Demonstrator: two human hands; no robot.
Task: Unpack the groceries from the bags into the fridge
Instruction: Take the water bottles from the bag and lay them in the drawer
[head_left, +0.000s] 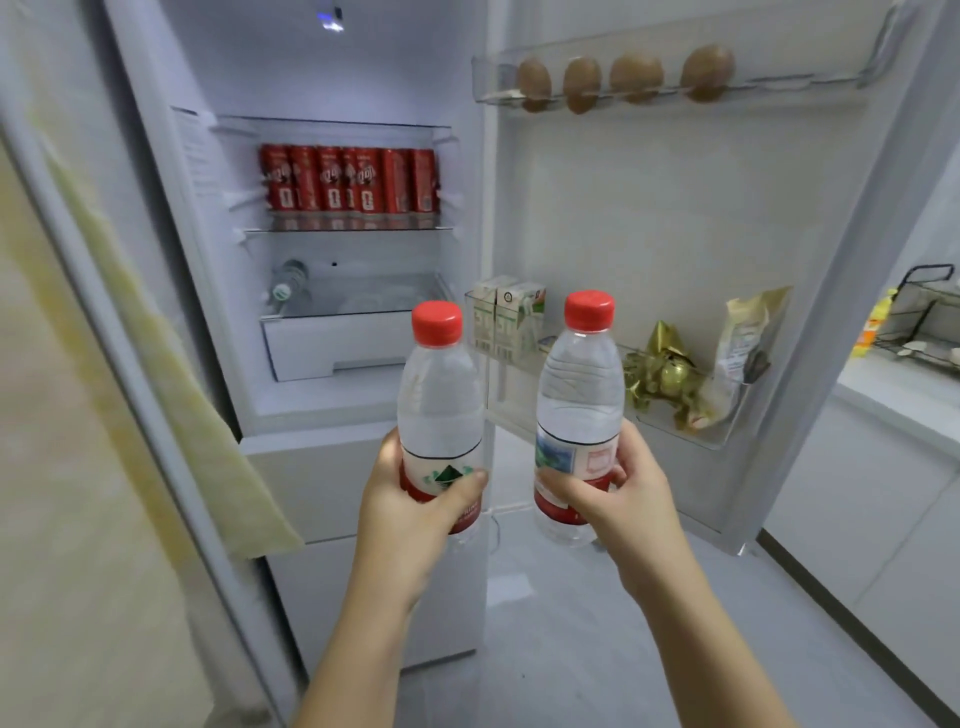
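The fridge (332, 78) stands open and lit, filling the upper middle of the view. Its door (675, 208) swings out to the fridge's right. Further right of the fridge runs a white bench (893, 384) carrying a black wire rack (924, 312).

Low inside the fridge sits a white drawer (332, 345). On the glass shelf just above that drawer lie capped bottles (288, 286) on their sides, at the fridge's left wall. One shelf higher in the fridge, a row of red cans (350, 179) stands upright, side by side across the width.

In front of the fridge, outside it and below the drawer's level, two water bottles are held upright, red caps up. The left water bottle (440, 395) is before the fridge body; the right water bottle (581, 384) is before the fridge door's lower bin. The left hand (410, 514) wraps the first one at its label, thumb across the front. The right hand (623, 499) grips the second at its label likewise.

In the fridge door's lower bin stand a pale pouch (743, 343), two green-and-white cartons (511, 322) and a gold foil bundle (662, 371) between them. The fridge door's top rack holds four brown eggs (623, 78).
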